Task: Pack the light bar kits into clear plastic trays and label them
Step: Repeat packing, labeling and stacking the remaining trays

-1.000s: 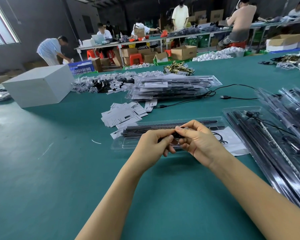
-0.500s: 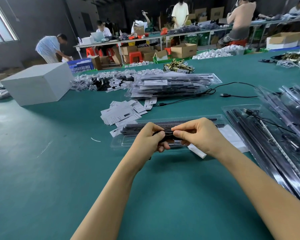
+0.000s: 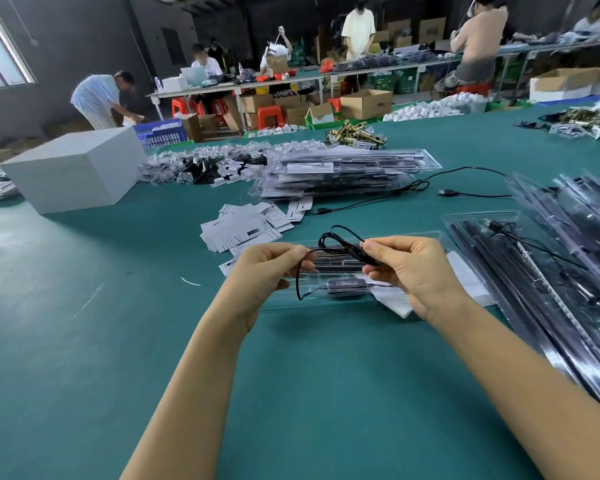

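Clear plastic tray point(image 3: 291, 299), a thin, glossy, moulded shell, lies flat on the green felt-like table point(image 3: 84, 341) just in front of the person, its long axis running left to right across the view and tipped slightly up toward the right. Slim dark light bars point(image 3: 340, 263) lie lengthwise in its far channels, parallel to that axis, and a small oblong black controller point(image 3: 343, 285) sits in a near pocket, also lying along the tray.

Far left stands a plain white box point(image 3: 73, 168), matte and square-edged. Nearer the middle, a loose fan of white printed labels point(image 3: 243, 226) lies just beyond the tray. The left hand point(image 3: 260, 271) hovers over the tray's left half, fingers curled, pinching a thin black cable point(image 3: 340, 242) that droops in a long curve down to the tray's near edge. The cable bunches into glossy loops between the hands. The right hand point(image 3: 406, 268) grips the other side of the coil between thumb and curled fingers, above the tray's right half. Behind them a stack of filled trays point(image 3: 347, 174) lies with the same left-right orientation. A white paper sheet point(image 3: 471, 285) shows from under the tray's right end. At the right, more filled clear trays point(image 3: 548, 271) lie angled away.
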`<act>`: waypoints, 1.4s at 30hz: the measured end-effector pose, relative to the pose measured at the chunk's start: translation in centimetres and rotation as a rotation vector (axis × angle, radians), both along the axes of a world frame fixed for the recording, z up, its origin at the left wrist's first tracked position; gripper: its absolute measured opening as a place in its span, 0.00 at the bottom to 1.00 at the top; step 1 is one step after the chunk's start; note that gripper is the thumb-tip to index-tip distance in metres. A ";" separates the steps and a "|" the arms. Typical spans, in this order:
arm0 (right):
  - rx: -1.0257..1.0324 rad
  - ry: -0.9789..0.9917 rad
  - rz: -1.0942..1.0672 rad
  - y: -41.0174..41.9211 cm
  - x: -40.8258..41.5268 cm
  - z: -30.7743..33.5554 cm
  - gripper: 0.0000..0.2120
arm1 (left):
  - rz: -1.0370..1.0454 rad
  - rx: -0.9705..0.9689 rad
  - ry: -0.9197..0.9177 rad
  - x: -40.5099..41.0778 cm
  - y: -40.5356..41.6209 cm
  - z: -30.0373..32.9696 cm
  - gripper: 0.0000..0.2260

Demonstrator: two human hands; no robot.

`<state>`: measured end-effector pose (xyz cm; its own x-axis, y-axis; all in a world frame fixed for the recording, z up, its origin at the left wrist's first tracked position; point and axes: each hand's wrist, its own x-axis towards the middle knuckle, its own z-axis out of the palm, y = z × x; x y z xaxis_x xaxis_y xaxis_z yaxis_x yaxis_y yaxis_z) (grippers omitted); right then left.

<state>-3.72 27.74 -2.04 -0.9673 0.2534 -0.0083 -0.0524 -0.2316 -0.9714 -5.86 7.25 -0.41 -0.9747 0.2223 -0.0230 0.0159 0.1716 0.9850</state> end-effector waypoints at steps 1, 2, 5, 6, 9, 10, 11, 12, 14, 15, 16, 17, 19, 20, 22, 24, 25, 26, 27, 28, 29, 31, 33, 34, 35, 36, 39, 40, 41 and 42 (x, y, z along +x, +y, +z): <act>-0.030 -0.012 -0.002 -0.2 0.0 -0.1 0.01 | -0.001 0.023 -0.019 0.0 -0.1 0.1 0.10; -0.059 -0.020 -0.008 -0.5 0.1 -0.2 0.01 | -0.010 0.059 -0.049 0.1 -0.2 0.2 0.10; -0.132 -0.048 -0.007 -1.0 0.2 -0.2 0.02 | -0.011 0.129 -0.098 0.0 -0.5 0.3 0.08; -0.143 -0.063 0.009 -1.1 0.2 -0.2 0.01 | 0.008 0.167 -0.106 -0.1 -0.5 0.2 0.07; -0.152 -0.106 0.092 -1.5 0.3 -0.1 0.03 | 0.064 0.314 -0.150 -0.2 -0.3 0.2 0.07; -0.158 -0.118 0.117 -1.7 0.4 -0.1 0.03 | 0.073 0.352 -0.166 -0.2 -0.3 0.2 0.08; -0.171 -0.130 0.135 -1.8 0.4 -0.2 0.03 | 0.080 0.387 -0.183 -0.2 -0.2 0.2 0.08; -0.188 -0.141 0.145 -1.9 0.4 -0.2 0.03 | 0.089 0.418 -0.195 -0.3 -0.2 0.2 0.09; -0.235 -0.163 0.153 -2.1 0.5 -0.4 0.03 | 0.117 0.472 -0.202 -0.3 -0.1 0.1 0.08; -0.264 -0.178 0.155 -2.1 0.5 -0.5 0.03 | 0.125 0.499 -0.203 -0.3 0.0 0.0 0.06; -0.294 -0.195 0.157 -2.3 0.5 -0.6 0.03 | 0.127 0.521 -0.203 -0.2 0.1 0.0 0.05; -0.322 -0.212 0.161 -2.4 0.5 -0.7 0.02 | 0.125 0.536 -0.204 -0.2 0.3 -0.1 0.04; -0.367 -0.234 0.173 -2.8 0.6 -0.9 0.02 | 0.126 0.549 -0.206 -0.2 0.5 -0.3 0.04; -0.380 -0.238 0.181 -3.0 0.6 -0.9 0.02 | 0.132 0.557 -0.209 -0.2 0.6 -0.3 0.04; -0.407 -0.242 0.200 -3.2 0.6 -0.9 0.03 | 0.144 0.588 -0.230 -0.3 0.7 -0.5 0.03; -0.435 -0.251 0.209 -3.5 0.7 -0.9 0.03 | 0.151 0.611 -0.247 -0.4 0.8 -0.6 0.02; -0.447 -0.255 0.210 -3.6 0.7 -0.9 0.03 | 0.155 0.614 -0.243 -0.4 0.8 -0.8 0.02; -0.458 -0.258 0.211 -3.6 0.8 -0.9 0.02 | 0.164 0.611 -0.230 -0.4 0.8 -0.8 0.03; -0.468 -0.262 0.211 -3.7 0.8 -1.0 0.02 | 0.176 0.601 -0.205 -0.4 0.9 -0.9 0.03; -0.479 -0.265 0.210 -3.8 0.8 -1.0 0.02 | 0.190 0.585 -0.168 -0.3 1.0 -1.0 0.03; -0.487 -0.268 0.208 -3.9 0.8 -1.1 0.02 | 0.203 0.563 -0.122 -0.2 1.2 -1.2 0.03; -0.499 -0.268 0.197 -4.0 0.8 -1.1 0.02 | 0.222 0.494 -0.011 0.0 1.6 -1.3 0.03; -0.502 -0.259 0.177 -4.1 0.8 -1.2 0.02 | 0.236 0.397 0.084 0.2 1.9 -1.5 0.04; -0.497 -0.251 0.167 -4.1 0.8 -1.2 0.02 | 0.241 0.352 0.117 0.2 2.1 -1.5 0.04; -0.489 -0.243 0.160 -4.1 0.8 -1.3 0.02 | 0.247 0.312 0.143 0.3 2.2 -1.5 0.04; -0.480 -0.234 0.156 -4.1 0.9 -1.3 0.02 | 0.255 0.275 0.166 0.3 2.4 -1.6 0.04; -0.475 -0.213 0.155 -4.1 1.0 -1.4 0.02 | 0.247 0.248 0.197 0.4 2.8 -1.7 0.05; -0.487 -0.210 0.157 -4.2 0.9 -1.4 0.02 | 0.219 0.284 0.178 0.5 2.9 -1.7 0.05; -0.503 -0.210 0.161 -4.2 0.9 -1.4 0.02 | 0.185 0.326 0.149 0.5 3.0 -1.7 0.05; -0.519 -0.211 0.166 -4.2 0.9 -1.4 0.02 | 0.155 0.360 0.123 0.5 3.1 -1.7 0.05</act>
<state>-2.79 23.56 -3.39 -0.9578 0.0097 -0.2874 0.2074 -0.6688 -0.7139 -5.32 10.31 -2.14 -0.9879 0.0455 0.1484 0.1384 -0.1745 0.9749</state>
